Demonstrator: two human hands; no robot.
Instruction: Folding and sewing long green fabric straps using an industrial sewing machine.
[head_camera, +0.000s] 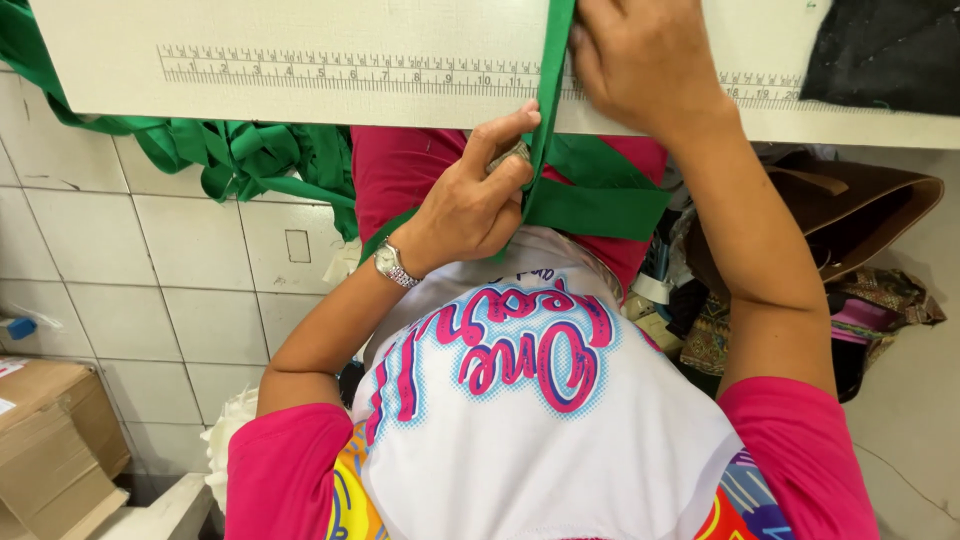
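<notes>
The right hand lay over the green fabric strip on the desk, its fingers cut off by the frame's top edge, their grip unreadable. The left hand pinched the strip at the desk's edge, where the plain, flat band hung down folded.

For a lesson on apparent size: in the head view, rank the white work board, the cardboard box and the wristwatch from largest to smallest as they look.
1. White work board, cut off by the frame.
2. Cardboard box, partly out of frame.
3. Wristwatch, on the left wrist.
</notes>
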